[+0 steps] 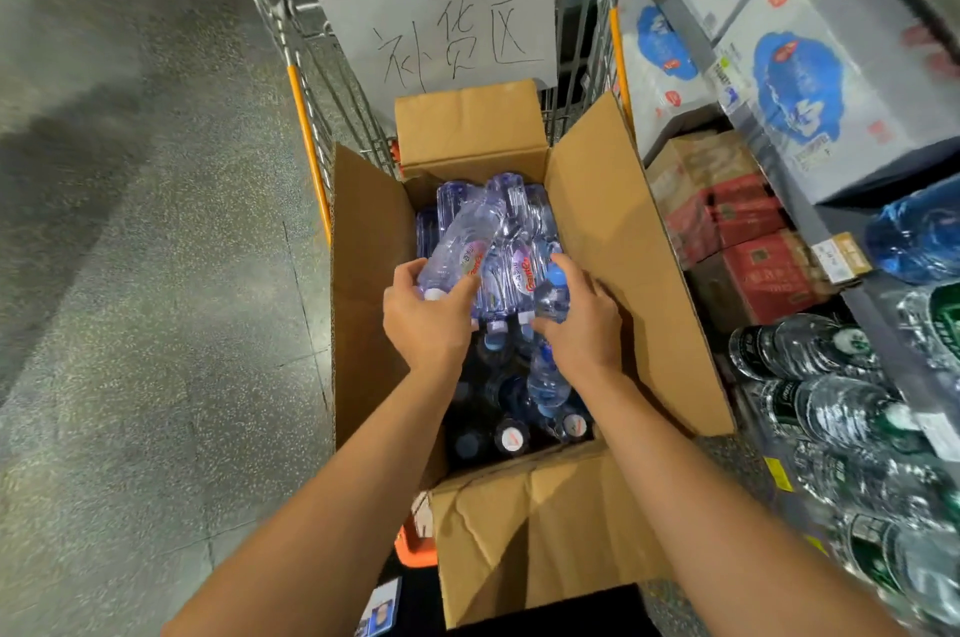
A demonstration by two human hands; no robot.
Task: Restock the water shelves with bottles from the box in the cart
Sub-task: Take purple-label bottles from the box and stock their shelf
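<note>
Two bare forearms reach from the bottom edge into an open brown cardboard box (587, 200) that stands in an orange-handled wire shopping cart (311, 127). All four box flaps are folded outward, the near one creased and torn at its left corner, so the mouth is open from above. Left hand (428, 319) is curled around the neck end of a clear plastic water bottle with a white cap (454, 254), which lies tilted over the others and carries an oval label with red lettering too blurred to read. Right hand (584, 324) is partly closed against a small clear bottle with a blue cap (553, 296), fingers wrapped on its side. More loose clear bottles (511, 215) are piled at the far end of the box, and upright ones fill the dark near end; the count cannot be told. Behind the box, a white paper sign (447, 18) on the cart is handwritten "补货区". Grey speckled floor (130, 273) lies open to the left of the cart. Close on the right stand the shelves (826, 215) with white-and-blue cartons, red cartons low down, and green-labelled water bottles (810, 350).
</note>
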